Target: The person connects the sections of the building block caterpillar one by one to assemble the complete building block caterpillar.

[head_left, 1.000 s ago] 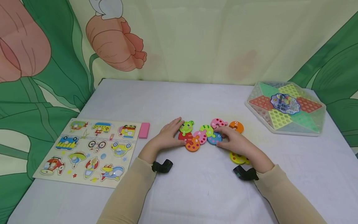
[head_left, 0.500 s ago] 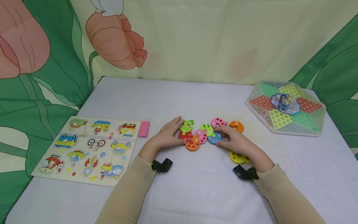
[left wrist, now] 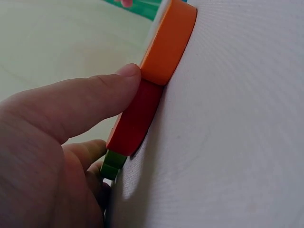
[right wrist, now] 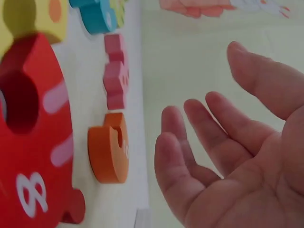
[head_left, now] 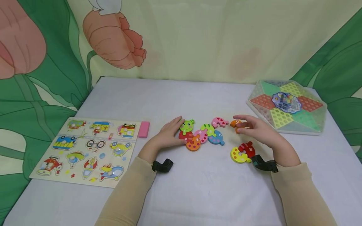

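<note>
My left hand (head_left: 168,135) holds the head end of a joined wooden caterpillar puzzle (head_left: 193,143). Its thumb presses the red segment (left wrist: 137,114), and fingers reach the green head (head_left: 186,126). The chain runs right through orange, pink and green segments to a blue segment (head_left: 216,138) marked 6. My right hand (head_left: 258,130) hovers with fingers spread, holding nothing, above a loose orange piece (right wrist: 104,154) marked 10, which it partly covers in the head view. A loose pink piece (head_left: 218,122) lies beyond the blue one. Nearer lie a red piece (head_left: 250,150) marked 8 and a yellow piece (head_left: 237,156).
A vehicle peg puzzle board (head_left: 82,147) lies at the left, beside a pink block (head_left: 144,129). At the back right is a hexagonal Chinese checkers box (head_left: 287,106). A flower-print curtain (head_left: 198,40) hangs behind the white-covered table (head_left: 198,197).
My right hand has let go of the blue segment and moved right toward the orange 10 piece, uncovering the red 8 piece. My left hand has stayed at the caterpillar's head.
</note>
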A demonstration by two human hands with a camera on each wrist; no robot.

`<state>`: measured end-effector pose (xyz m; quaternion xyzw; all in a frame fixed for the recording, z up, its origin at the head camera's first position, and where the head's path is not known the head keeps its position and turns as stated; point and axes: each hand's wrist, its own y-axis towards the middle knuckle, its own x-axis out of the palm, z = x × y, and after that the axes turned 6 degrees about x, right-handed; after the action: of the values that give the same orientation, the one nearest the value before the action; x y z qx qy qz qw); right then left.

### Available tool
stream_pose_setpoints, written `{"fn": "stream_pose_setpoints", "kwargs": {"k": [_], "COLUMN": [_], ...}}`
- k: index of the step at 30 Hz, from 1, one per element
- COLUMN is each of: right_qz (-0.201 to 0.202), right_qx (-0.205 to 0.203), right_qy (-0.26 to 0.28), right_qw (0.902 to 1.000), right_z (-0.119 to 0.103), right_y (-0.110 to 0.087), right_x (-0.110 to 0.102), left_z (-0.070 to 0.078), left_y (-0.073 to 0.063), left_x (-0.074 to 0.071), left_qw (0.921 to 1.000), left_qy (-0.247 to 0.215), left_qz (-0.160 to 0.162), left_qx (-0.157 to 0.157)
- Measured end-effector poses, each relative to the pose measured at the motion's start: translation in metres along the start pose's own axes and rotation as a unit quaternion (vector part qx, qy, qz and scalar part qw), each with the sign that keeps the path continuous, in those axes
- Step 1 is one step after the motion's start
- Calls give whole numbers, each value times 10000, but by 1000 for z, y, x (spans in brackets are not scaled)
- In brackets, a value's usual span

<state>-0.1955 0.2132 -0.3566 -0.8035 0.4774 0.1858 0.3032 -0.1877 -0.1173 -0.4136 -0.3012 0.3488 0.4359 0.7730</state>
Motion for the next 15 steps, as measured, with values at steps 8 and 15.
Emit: {"fn": "stream_pose_setpoints", "kwargs": {"k": [8,15], "right_qz": [-135,-650], "right_qx": [-326,-668], "right_qy": [227,589], "right_qw": [9991,9939], "right_z": [2,6], "right_y": [-3,-5], "right_x": [-8,0], "left_z": [2,2], "left_y": [3,1], "left_x": [-1,1], "left_qw": [10000,10000], "left_qy": [-48,-49], "left_qz": [-4,-26], "left_qx": [9,-26]}}
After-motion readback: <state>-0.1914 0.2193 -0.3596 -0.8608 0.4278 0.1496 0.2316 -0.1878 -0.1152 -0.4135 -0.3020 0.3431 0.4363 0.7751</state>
